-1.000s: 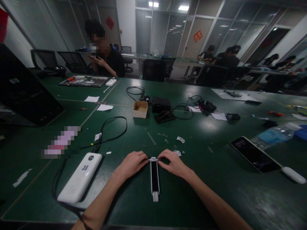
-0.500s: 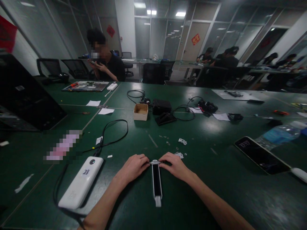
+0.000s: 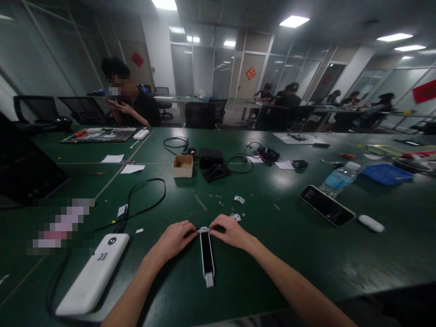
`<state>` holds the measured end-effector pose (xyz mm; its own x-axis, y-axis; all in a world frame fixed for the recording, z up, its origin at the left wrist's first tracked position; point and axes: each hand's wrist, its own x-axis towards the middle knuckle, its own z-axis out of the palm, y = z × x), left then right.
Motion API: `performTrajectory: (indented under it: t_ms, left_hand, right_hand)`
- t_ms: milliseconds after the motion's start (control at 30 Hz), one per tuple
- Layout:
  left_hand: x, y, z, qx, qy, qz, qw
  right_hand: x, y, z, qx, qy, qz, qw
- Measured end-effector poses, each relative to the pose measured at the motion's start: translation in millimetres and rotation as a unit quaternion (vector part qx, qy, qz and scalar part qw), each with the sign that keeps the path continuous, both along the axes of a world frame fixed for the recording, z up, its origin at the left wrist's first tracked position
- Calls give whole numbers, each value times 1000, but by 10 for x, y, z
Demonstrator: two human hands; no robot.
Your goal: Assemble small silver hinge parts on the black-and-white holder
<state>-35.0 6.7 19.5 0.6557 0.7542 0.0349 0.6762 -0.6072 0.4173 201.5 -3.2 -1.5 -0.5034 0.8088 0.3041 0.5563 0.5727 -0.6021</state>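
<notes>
A long, narrow device with a silver-white frame and black middle lies on the green table, its long side pointing toward me. A pale tab sticks out at its near end. My left hand pinches the left side of the small metal crosspiece at its far end. On the other side, my right hand pinches the crosspiece's right end, fingers closed. Fingertips hide the exact grip. Just beyond my right hand lie small metal brackets and several tiny rings.
A white power bank with a black cable lies at left. Ahead stand an open cardboard box and a black box. To the right are a phone, a bottle and a blue tray. A person sits across the table.
The head view has turned right and tilted up, so the scene shifts left and the blue tray shows. Both hands keep their pinch at the device's far end.
</notes>
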Motion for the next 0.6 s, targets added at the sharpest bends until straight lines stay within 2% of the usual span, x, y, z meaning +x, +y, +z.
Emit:
performTrajectory:
  t_ms: [200, 367, 500, 600]
  left_hand:
    - [-16, 20, -36, -8, -6, -8, 1000]
    - [-11, 6, -15, -7, -9, -7, 1000]
    - [-12, -4, -5, -11, -9, 5, 1000]
    - [-27, -1, -16, -15, -10, 9, 1000]
  right_hand:
    - [-16, 5, -50, 13, 0, 0, 1000]
    - [-66, -20, -22, 12, -16, -4, 1000]
    - [-9, -52, 82, 22, -47, 0, 999]
    - [141, 26, 217, 29, -74, -50, 996]
